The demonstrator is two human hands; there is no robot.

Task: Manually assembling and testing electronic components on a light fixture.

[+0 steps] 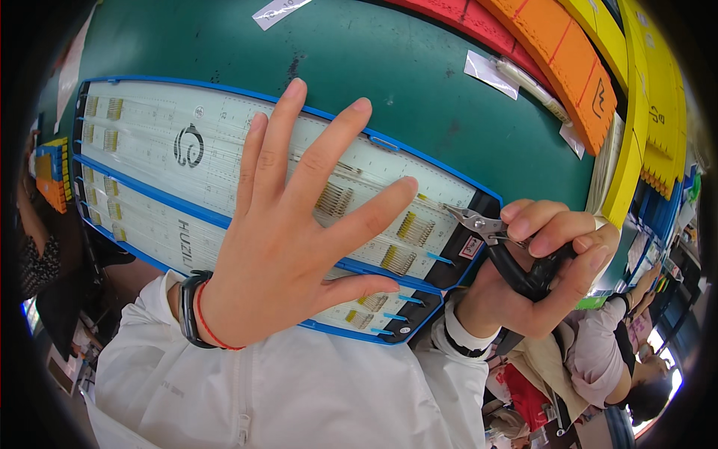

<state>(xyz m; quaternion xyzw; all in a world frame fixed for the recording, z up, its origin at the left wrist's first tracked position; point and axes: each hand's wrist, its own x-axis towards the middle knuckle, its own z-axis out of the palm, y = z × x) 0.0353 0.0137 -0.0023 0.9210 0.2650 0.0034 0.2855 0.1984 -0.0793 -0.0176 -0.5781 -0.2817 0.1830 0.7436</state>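
**Cutters at the tray's right end**

The cutters (pixel 499 243) have black handles and a short silver nose, lying nearly level with the tip pointing left at a thin wire on the tray's right end. The tray (pixel 149 142) is long, white, blue-rimmed, with rows of brass-coloured pins, slanting across the green bench toward its near edge.

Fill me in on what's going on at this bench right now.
A person in a white jacket works over a white, blue-framed wire tray lying on a green table. The left hand is spread open, fingers splayed, above the tray. The right hand grips black-handled pliers, whose metal tip points at the end of thin wires with gold terminals near the tray's right end. Orange and yellow foam racks curve along the table's far side.
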